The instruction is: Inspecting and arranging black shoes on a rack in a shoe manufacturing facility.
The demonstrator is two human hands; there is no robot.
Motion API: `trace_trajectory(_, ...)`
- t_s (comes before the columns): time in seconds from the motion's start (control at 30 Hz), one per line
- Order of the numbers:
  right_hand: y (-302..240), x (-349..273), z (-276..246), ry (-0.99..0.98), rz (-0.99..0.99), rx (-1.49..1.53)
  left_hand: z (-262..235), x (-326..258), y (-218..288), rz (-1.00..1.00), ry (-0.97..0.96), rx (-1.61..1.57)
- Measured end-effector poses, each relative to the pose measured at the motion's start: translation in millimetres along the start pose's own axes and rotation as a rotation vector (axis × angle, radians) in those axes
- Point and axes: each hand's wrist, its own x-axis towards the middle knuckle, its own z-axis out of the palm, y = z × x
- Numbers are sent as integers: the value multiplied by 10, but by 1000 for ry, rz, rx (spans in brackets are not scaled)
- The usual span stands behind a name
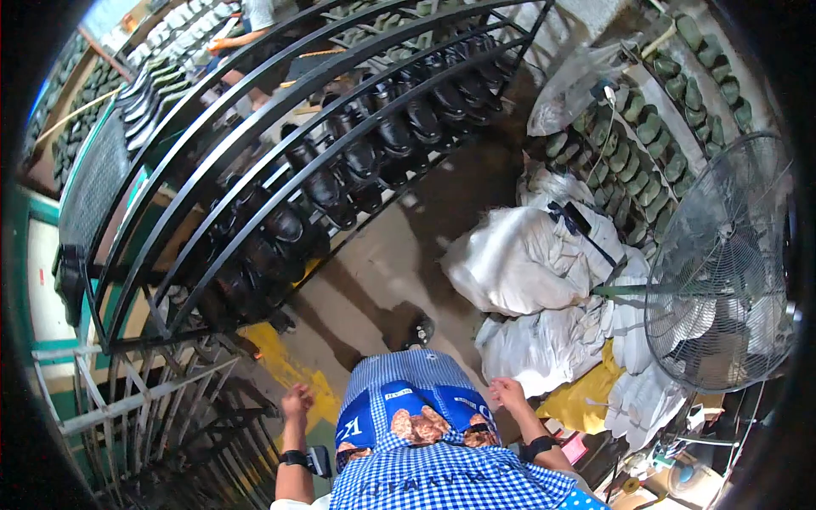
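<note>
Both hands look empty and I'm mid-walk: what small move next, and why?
Probably reach the left hand up toward the black shoes on the metal rack. Both it and the right hand hold nothing, and the rack stands ahead on the left.

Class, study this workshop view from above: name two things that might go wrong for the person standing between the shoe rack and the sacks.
1. The black metal rack of black shoes stands close to the left hand; a swing of the arm might strike its bars.
2. White sacks are heaped on the floor near the right hand, beside a standing fan; a sideways step could mean a trip toward the fan.
</note>
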Motion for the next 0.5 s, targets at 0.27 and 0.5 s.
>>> trace_trajectory(0.27,-756,634,-807,-4,-25,154,1875,-276,-1,-96,-54,241)
trace_trajectory(0.5,-1443,1012,-720,-38,13,12,1931,51,224,-118,50,73)
